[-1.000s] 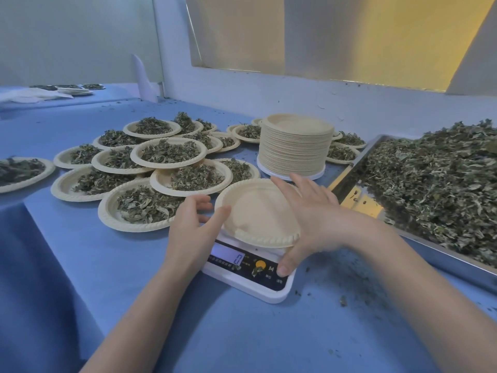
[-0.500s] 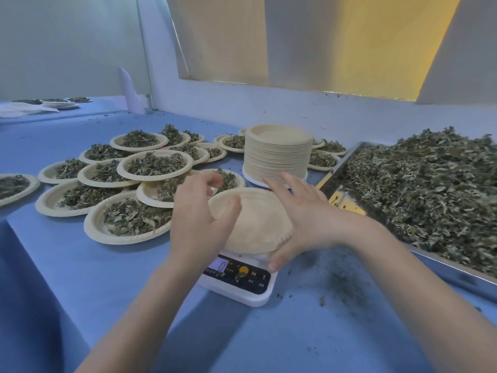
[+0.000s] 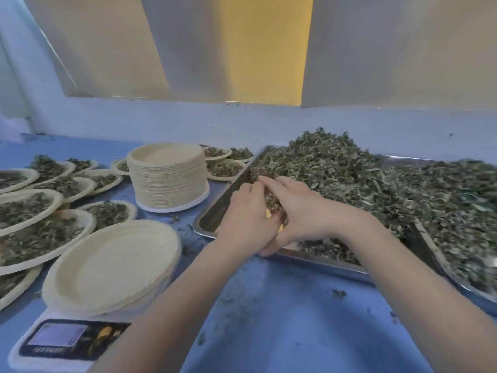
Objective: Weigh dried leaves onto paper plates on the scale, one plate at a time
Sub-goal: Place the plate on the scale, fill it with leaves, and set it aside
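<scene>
Head view: crumbled grey-green dried leaves (image 3: 376, 181) heaped in metal tray (image 3: 212, 211).

Both bare forearms extend forward, converging; left hand (image 3: 248, 215) and right hand (image 3: 297, 208) meet side by side, knuckles up, fingers curled downward, touching each other; fingertip grip not discernible.

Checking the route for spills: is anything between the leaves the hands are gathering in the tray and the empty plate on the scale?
Nothing visible blocks it. Both hands gather leaves at the metal tray's left end; only the tray's low rim and bare blue table separate them from the empty plate on the scale.
</scene>
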`<state>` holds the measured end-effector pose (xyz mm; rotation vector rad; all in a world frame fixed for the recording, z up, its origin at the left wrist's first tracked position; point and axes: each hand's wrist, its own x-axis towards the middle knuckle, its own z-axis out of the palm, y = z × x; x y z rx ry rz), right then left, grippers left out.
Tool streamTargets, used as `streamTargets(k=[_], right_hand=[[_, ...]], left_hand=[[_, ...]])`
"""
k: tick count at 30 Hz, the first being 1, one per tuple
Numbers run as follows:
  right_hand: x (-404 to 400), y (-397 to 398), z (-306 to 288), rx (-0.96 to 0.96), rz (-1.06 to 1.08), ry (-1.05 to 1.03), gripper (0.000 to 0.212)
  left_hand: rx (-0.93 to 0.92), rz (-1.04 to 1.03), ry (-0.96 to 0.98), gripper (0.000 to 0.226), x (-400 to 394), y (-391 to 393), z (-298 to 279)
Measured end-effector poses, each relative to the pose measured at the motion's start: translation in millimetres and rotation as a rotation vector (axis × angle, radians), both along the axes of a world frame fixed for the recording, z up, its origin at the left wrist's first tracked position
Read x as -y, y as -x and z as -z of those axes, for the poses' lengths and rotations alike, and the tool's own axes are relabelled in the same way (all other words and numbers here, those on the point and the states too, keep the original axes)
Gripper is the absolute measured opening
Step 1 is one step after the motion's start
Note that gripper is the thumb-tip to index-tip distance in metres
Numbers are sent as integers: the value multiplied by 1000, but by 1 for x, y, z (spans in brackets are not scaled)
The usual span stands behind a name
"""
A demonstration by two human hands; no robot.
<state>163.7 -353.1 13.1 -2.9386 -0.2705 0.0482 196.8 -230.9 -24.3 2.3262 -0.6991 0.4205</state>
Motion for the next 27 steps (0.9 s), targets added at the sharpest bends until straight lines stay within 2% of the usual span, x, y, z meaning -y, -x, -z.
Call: streamTargets(k=[3,7,12,14,16,20,23,25,27], right_hand=[[42,-7,11,-52,119,7,124],[75,-20,20,-7,241,189,104],[88,-32,24,178,312,389,96],[97,-33,25,318,344,433,93],[104,-34,26,343,423,472,94],[100,-38,35,220,429,344,82],[92,-38,32,367,312,221,52],[88,-35,28,458,245,110,32],[85,-33,27,510,215,8,24]], left_hand=[[-92,23,-116,43,40,-15,12],[-307,14,-271,50,74,-37,26],[-458,88,-240,94,93,-60,34],[-487,94,-224,100,97,-65,35],[-514,71,-190,103,99,-67,35],[-468,91,-82,106,100,-65,32],[-435,120,-46,104,99,-60,27],[-386,66,-55,100,97,-57,25],[-303,-13,-77,97,92,-53,22]])
